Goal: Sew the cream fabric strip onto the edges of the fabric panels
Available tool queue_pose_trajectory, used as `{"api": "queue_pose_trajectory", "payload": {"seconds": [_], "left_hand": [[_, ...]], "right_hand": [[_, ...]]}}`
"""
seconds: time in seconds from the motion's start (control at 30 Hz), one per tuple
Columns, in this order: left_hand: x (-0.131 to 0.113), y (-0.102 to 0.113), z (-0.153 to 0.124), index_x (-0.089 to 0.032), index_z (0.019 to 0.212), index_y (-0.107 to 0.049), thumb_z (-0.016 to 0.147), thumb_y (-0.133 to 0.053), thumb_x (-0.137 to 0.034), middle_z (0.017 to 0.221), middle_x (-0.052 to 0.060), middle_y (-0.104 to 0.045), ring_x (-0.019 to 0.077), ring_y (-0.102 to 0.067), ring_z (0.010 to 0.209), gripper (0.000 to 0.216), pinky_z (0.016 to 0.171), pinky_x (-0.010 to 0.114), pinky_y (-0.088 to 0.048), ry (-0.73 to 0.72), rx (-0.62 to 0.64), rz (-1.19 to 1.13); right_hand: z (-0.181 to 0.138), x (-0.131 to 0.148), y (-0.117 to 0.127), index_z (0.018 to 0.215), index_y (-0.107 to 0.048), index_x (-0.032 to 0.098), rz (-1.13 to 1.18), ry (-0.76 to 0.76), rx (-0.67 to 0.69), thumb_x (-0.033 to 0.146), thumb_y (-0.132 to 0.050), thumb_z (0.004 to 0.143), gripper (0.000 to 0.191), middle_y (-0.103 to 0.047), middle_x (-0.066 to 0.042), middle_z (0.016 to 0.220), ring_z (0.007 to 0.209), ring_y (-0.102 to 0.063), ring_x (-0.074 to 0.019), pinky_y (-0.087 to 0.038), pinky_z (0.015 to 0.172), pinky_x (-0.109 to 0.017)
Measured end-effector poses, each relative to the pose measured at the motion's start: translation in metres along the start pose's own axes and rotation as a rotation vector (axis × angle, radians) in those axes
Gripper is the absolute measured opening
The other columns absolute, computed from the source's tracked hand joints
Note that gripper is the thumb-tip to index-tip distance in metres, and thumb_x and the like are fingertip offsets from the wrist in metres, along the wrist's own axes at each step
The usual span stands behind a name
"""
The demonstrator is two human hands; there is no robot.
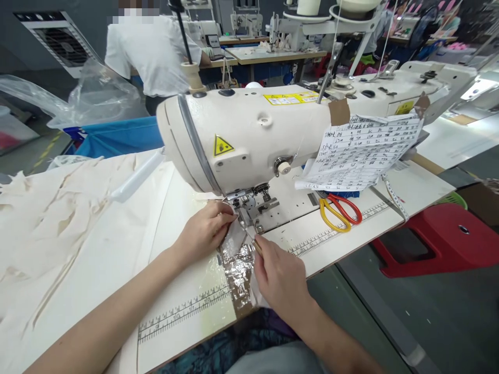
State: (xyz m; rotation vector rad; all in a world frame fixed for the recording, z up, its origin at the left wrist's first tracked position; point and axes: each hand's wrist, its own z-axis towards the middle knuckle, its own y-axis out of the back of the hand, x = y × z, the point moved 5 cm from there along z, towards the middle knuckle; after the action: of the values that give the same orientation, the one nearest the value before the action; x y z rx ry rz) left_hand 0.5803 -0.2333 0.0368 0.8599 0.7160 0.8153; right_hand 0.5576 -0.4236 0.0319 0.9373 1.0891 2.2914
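My left hand [208, 226] is closed in a pinch on a small piece of white fabric [234, 238], close to the needle area of a white industrial sewing machine [241, 135]. Just to the right, my right hand [279, 270] grips a thin metal tool [256, 245] with a brownish handle; its slim tip points at the fabric, and its exact kind is unclear. Below the right hand hangs more pale cloth [257, 293]. Shiny clear tape over brown board [238, 278] covers the table's front edge under the work.
Red-and-yellow-handled scissors [339, 212] lie right of the needle area. Handwritten sheets [358, 153] hang on the machine. Cream fabric pieces [50, 223] cover the table's left side. A red stool [436, 239] stands at right. Beyond the machine, a person in white [146, 54] faces away.
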Motion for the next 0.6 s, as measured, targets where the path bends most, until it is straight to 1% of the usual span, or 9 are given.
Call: {"api": "queue_pose_trajectory", "payload": {"seconds": [0.07,0.13,0.2,0.27,0.33,0.4,0.5,0.6], "left_hand": [[-0.007,0.001,-0.002,-0.015,0.106,-0.069,0.1,-0.042,-0.016,0.105,0.012,-0.067,0.0226,-0.064,0.095,0.028,0.078,0.036,-0.059,-0.037,0.029,0.057],[-0.014,-0.001,-0.003,-0.013,0.112,-0.069,0.101,-0.038,-0.014,0.107,0.014,-0.066,0.0247,-0.062,0.095,0.033,0.076,0.039,-0.059,-0.032,0.076,0.138],[-0.02,-0.005,-0.004,-0.012,0.116,-0.069,0.099,-0.035,-0.011,0.109,0.016,-0.066,0.0265,-0.06,0.096,0.038,0.076,0.041,-0.06,0.002,0.115,0.211],[-0.026,-0.008,-0.004,-0.01,0.116,-0.069,0.098,-0.034,-0.009,0.111,0.017,-0.066,0.0284,-0.059,0.1,0.039,0.077,0.042,-0.06,0.043,0.123,0.258],[-0.031,-0.012,-0.004,-0.009,0.118,-0.068,0.098,-0.035,-0.008,0.115,0.018,-0.066,0.0305,-0.057,0.107,0.039,0.08,0.044,-0.059,0.085,0.118,0.266],[-0.036,-0.014,-0.007,-0.007,0.122,-0.065,0.098,-0.036,-0.008,0.121,0.019,-0.065,0.0321,-0.056,0.113,0.038,0.085,0.047,-0.058,0.118,0.109,0.257],[-0.04,-0.015,-0.012,-0.005,0.129,-0.062,0.095,-0.039,-0.005,0.129,0.019,-0.064,0.0323,-0.054,0.121,0.041,0.092,0.047,-0.056,0.122,0.111,0.282],[-0.044,-0.015,-0.015,-0.003,0.13,-0.061,0.092,-0.04,-0.003,0.133,0.019,-0.064,0.0321,-0.054,0.123,0.044,0.094,0.044,-0.054,0.072,0.146,0.341]], "right_hand": [[-0.024,-0.001,0.016,0.107,-0.061,0.016,0.187,-0.042,0.041,0.014,-0.043,0.096,0.022,-0.075,-0.005,0.08,0.065,-0.071,-0.0195,-0.048,0.054,-0.027],[-0.052,-0.003,0.027,0.106,-0.059,0.02,0.36,-0.1,0.176,0.016,-0.041,0.097,0.02,-0.072,-0.002,0.076,0.06,-0.068,-0.0175,-0.047,0.051,-0.025],[-0.078,-0.007,0.034,0.108,-0.058,0.023,0.425,-0.161,0.28,0.018,-0.04,0.099,0.021,-0.068,0.001,0.071,0.054,-0.065,-0.016,-0.045,0.049,-0.023],[-0.096,-0.012,0.037,0.109,-0.058,0.025,0.419,-0.196,0.31,0.019,-0.039,0.1,0.022,-0.064,0.003,0.066,0.051,-0.062,-0.0161,-0.045,0.048,-0.023],[-0.103,-0.016,0.036,0.108,-0.058,0.024,0.407,-0.196,0.297,0.02,-0.039,0.1,0.021,-0.06,0.003,0.062,0.049,-0.06,-0.0165,-0.045,0.048,-0.023],[-0.103,-0.017,0.035,0.108,-0.058,0.023,0.41,-0.181,0.274,0.02,-0.039,0.1,0.021,-0.058,0.004,0.06,0.049,-0.06,-0.0169,-0.048,0.051,-0.023],[-0.099,-0.016,0.035,0.112,-0.059,0.023,0.406,-0.153,0.258,0.018,-0.04,0.099,0.024,-0.064,0.001,0.067,0.062,-0.068,-0.0188,-0.053,0.059,-0.024],[-0.1,-0.013,0.035,0.119,-0.059,0.023,0.41,-0.138,0.281,0.016,-0.04,0.098,0.029,-0.071,-0.001,0.077,0.07,-0.072,-0.019,-0.055,0.063,-0.023]]}}
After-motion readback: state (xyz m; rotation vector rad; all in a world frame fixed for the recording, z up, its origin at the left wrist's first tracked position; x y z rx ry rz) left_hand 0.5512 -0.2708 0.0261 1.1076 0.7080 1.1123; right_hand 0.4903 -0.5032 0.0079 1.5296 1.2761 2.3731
